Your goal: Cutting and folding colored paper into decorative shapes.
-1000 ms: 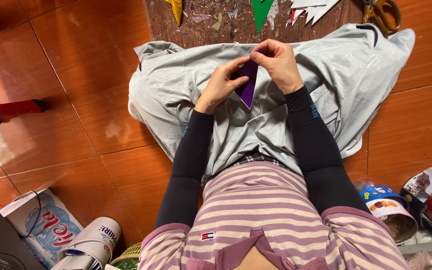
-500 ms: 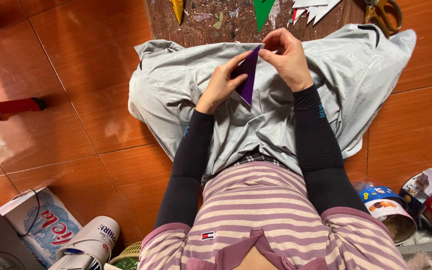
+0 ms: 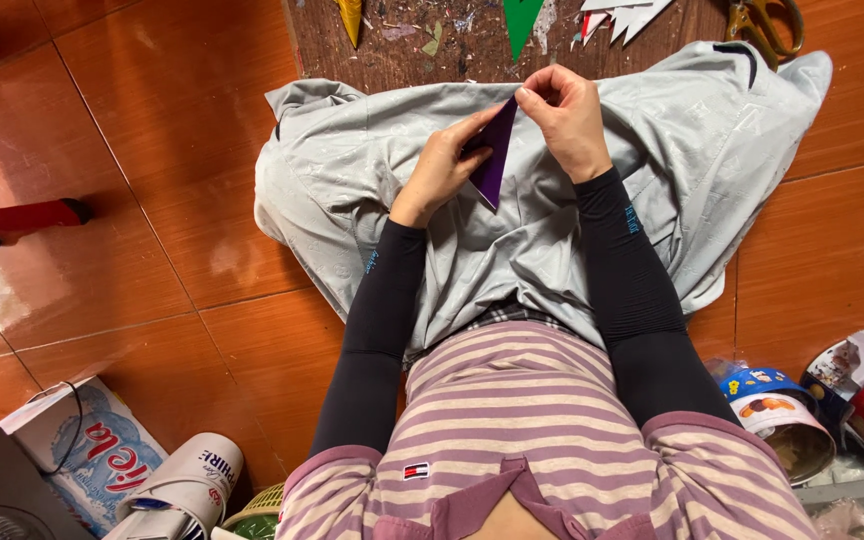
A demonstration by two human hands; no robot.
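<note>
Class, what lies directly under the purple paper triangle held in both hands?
Under the purple paper triangle spreads a grey cloth over the lap; the cloth hides whatever lies beneath it.

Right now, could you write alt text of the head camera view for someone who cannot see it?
Seen from above, a seated person's left hand and right hand hold a purple paper triangle over a grey cloth on the lap. Scissors and coloured paper triangles lie on a worn board ahead, on a red-brown tiled floor.

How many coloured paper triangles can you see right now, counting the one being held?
3. A purple triangle is held between the left hand and right hand. A yellow one and a green one lie on the board above. Others may be beyond the frame's top edge.
</note>
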